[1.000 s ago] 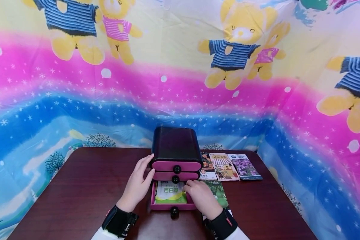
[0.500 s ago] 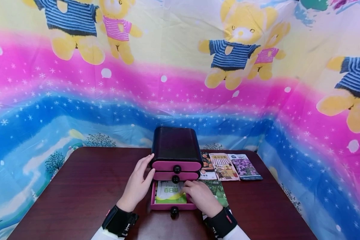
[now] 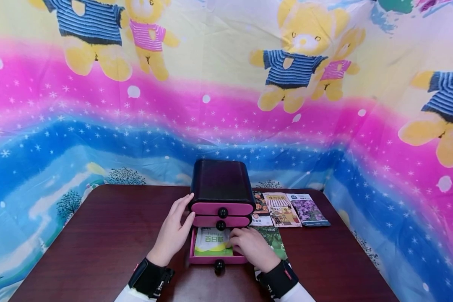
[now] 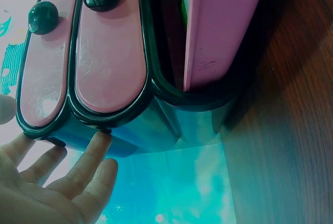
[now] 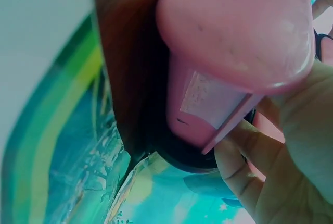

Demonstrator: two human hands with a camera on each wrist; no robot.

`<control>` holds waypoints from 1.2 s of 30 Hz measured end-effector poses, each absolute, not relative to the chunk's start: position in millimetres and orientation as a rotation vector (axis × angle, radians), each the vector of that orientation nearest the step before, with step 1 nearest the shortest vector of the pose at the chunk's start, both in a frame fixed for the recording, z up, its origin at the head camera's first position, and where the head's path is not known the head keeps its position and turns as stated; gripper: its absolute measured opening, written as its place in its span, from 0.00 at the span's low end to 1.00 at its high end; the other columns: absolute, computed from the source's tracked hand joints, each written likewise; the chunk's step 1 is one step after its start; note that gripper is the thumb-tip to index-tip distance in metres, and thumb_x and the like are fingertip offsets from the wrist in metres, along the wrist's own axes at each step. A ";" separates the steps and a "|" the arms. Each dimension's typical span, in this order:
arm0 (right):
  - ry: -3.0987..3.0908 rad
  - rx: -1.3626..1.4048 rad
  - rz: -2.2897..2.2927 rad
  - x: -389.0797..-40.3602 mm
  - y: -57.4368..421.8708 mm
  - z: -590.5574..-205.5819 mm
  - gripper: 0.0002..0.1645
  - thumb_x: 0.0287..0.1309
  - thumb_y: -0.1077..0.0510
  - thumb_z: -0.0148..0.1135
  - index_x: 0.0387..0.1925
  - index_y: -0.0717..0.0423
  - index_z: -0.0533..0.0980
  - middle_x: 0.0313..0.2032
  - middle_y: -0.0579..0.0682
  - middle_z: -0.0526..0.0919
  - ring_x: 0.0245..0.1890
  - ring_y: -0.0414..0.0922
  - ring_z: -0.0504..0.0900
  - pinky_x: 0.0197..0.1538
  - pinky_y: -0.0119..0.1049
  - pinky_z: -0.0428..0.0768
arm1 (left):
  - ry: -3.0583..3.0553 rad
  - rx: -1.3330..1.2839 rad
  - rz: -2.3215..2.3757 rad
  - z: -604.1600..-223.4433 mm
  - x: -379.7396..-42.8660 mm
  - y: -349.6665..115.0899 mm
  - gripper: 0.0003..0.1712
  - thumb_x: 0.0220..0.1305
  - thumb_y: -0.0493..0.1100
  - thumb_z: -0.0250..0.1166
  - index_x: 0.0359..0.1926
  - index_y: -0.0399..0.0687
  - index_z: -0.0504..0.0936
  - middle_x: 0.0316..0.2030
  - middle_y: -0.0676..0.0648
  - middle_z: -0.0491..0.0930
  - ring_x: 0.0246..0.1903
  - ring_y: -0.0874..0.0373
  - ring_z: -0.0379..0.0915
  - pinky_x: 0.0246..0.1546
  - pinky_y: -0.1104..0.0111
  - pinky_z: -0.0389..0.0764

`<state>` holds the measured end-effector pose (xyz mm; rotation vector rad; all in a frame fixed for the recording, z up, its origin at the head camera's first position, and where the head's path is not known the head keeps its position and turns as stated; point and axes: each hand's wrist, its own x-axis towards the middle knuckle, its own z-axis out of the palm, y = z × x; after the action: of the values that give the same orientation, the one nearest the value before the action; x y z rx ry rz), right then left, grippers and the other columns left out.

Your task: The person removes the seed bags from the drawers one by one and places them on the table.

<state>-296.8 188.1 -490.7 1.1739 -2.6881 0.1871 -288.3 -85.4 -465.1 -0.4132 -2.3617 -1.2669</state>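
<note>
1. The left hand (image 3: pixel 172 235) lies flat, its fingers straight and relaxed, against the glossy dark side of the small drawer cabinet (image 3: pixel 220 184), which has rounded corners.
2. The right hand (image 3: pixel 251 247) reaches into the pulled-out bottom drawer (image 3: pixel 217 260), a smooth pink plastic tray with a round black knob; its fingers touch the seed packet (image 3: pixel 213 242), but I cannot tell if they pinch it.
3. This flat, shiny packet lies inside the drawer, between both hands.
4. Beyond the right hand, three other packets (image 3: pixel 283 209) lie on the dark wooden worktop (image 3: pixel 98 235)

Makeshift recording booth, cartoon bear bedsheet backdrop (image 3: pixel 226 84), wooden table (image 3: pixel 98 235)
</note>
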 end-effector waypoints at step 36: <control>-2.236 0.921 0.487 -260.1 193.9 -419.7 0.14 0.55 0.64 0.72 0.40 0.44 0.79 0.35 0.38 0.82 0.33 0.34 0.78 0.42 0.36 0.79 | -2.367 -0.426 -1.270 -465.6 -289.5 -86.8 0.32 0.77 0.44 0.59 0.77 0.61 0.63 0.72 0.44 0.65 0.69 0.47 0.67 0.62 0.48 0.75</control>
<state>-260.1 193.9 -419.7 0.9213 -2.2361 0.4867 -289.5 -86.8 -465.6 -0.4261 -2.3667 -1.2697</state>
